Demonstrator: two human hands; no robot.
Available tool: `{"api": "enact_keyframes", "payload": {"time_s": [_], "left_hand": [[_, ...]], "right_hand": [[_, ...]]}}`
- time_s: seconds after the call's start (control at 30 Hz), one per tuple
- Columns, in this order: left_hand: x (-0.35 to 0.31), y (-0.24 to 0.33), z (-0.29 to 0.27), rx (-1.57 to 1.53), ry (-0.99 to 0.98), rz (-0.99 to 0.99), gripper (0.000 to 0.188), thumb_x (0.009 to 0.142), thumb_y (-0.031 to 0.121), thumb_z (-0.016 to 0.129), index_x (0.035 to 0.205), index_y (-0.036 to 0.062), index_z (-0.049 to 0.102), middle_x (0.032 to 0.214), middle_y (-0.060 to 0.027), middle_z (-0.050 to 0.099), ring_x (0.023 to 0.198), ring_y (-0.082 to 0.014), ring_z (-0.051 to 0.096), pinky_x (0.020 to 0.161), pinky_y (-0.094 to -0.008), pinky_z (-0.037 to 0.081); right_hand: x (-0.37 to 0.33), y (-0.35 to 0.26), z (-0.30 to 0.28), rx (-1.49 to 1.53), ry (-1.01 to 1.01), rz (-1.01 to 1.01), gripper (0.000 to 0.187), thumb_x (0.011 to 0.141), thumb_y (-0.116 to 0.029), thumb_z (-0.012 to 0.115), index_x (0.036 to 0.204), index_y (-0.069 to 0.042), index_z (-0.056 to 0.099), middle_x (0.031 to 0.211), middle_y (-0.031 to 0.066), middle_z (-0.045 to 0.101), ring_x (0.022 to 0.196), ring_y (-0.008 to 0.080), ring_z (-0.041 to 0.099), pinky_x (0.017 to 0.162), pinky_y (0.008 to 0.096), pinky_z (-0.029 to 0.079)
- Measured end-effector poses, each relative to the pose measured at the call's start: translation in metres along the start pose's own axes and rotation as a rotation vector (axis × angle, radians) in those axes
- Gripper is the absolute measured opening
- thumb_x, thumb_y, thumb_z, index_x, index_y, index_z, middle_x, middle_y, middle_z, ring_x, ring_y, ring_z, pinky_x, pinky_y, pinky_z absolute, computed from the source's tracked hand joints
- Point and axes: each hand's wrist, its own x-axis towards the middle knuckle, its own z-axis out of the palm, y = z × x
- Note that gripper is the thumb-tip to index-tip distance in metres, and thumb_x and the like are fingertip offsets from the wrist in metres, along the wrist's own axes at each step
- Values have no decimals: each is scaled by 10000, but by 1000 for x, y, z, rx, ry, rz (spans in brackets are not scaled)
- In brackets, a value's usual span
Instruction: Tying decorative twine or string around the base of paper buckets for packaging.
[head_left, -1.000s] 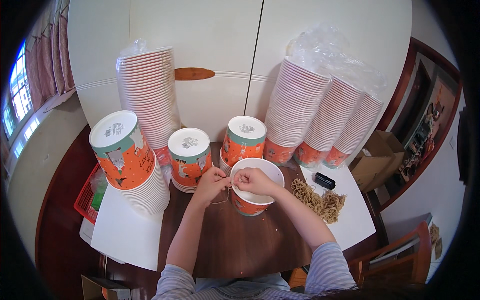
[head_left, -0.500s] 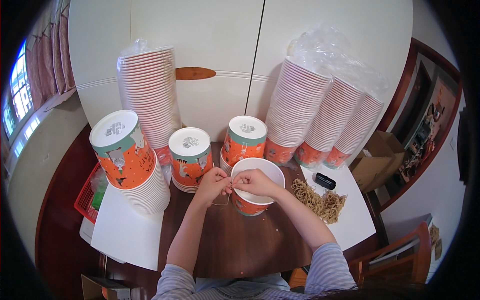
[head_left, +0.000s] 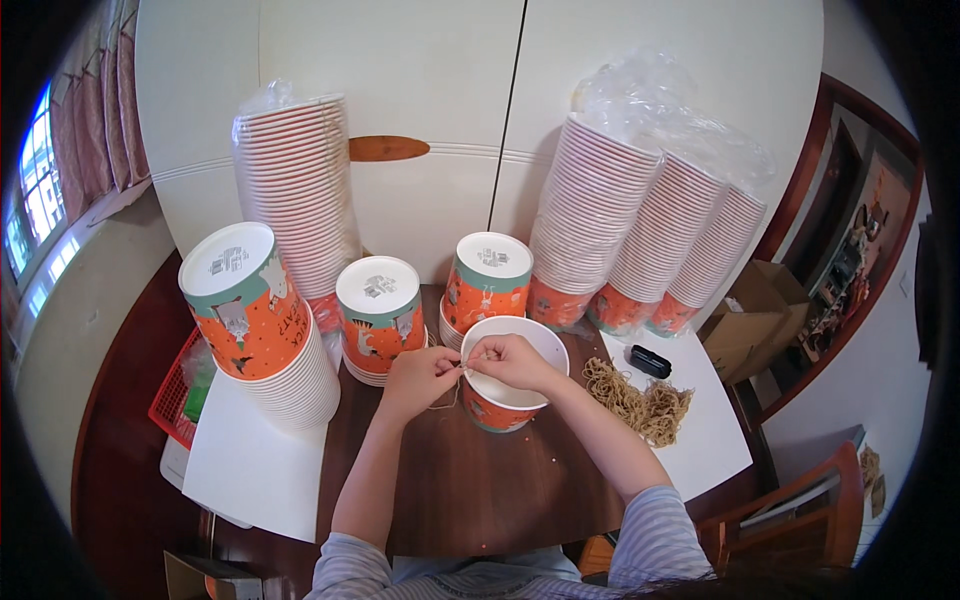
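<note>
An orange and green paper bucket [head_left: 500, 412] with a white inside stands upright on the brown table, its mouth facing up. At its left rim my left hand [head_left: 418, 382] pinches a thin tan string [head_left: 446, 404], whose loose end hangs below the fingers. My right hand [head_left: 508, 362] reaches over the bucket's mouth, its thumb and fingertips closed on the string right beside the left fingertips. Just where the string meets the rim is hidden by the fingers. A tangled heap of tan strings [head_left: 640, 402] lies to the right of the bucket.
Upside-down bucket stacks stand left [head_left: 245, 320], at middle left [head_left: 378, 318] and behind [head_left: 488, 290] the bucket. Tall plastic-wrapped stacks rise at back left [head_left: 298, 190] and back right [head_left: 600, 205]. A black object [head_left: 650, 361] lies by the strings; a wooden chair [head_left: 800, 520] stands at lower right.
My left hand has turned slightly, its fingers curling in more, and shifted a little to the left. My right hand stays almost in place at the rim, still pinching.
</note>
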Motion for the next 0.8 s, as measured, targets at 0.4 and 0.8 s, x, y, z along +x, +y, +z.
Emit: {"api": "enact_keyframes", "payload": {"time_s": [0.4,0.8], "left_hand": [[2,-8,8,-35,-15,22,157,720,133,623,842,41,655,748,-102,649,702,-181,648,631,-275,499],[6,-18,11,-73,6,18,153,726,130,628,839,29,651,724,-97,647,685,-160,645,629,-256,493]], "right_hand": [[0,-5,0,12,-8,43,103,789,-158,627,791,-55,637,519,-75,402,496,15,332,454,206,289],[2,0,0,64,-10,28,95,800,-145,611,797,-54,635,536,-85,416,504,5,343,460,192,295]]}}
